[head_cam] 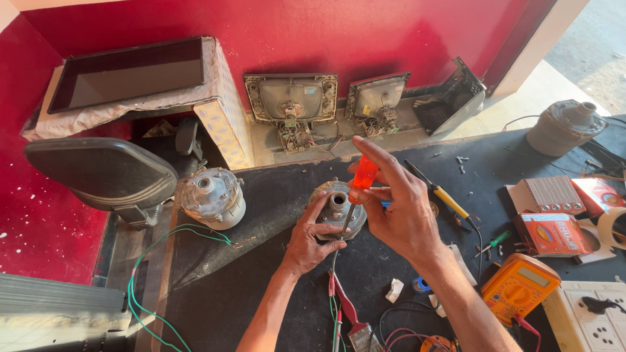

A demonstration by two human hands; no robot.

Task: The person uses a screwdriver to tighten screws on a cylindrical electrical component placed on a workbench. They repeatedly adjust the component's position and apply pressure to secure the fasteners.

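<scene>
A round grey metal motor housing (345, 225) sits on the black workbench mat (261, 274) in the middle. My left hand (310, 241) grips its near left side and steadies it. My right hand (398, 208) holds a screwdriver with an orange-red handle (363, 175), its thin shaft angled down onto the housing's top beside the centre hub (338, 200). The index finger points up and back. The screwdriver tip is hidden against the housing.
A second motor (214, 197) sits at the mat's left edge with green wires (140, 280). Another motor (565, 127) lies far right. An orange multimeter (520, 287), red boxes (554, 234), yellow-handled pliers (447, 199), a brush (355, 326) and old picture tubes (291, 101) surround the work.
</scene>
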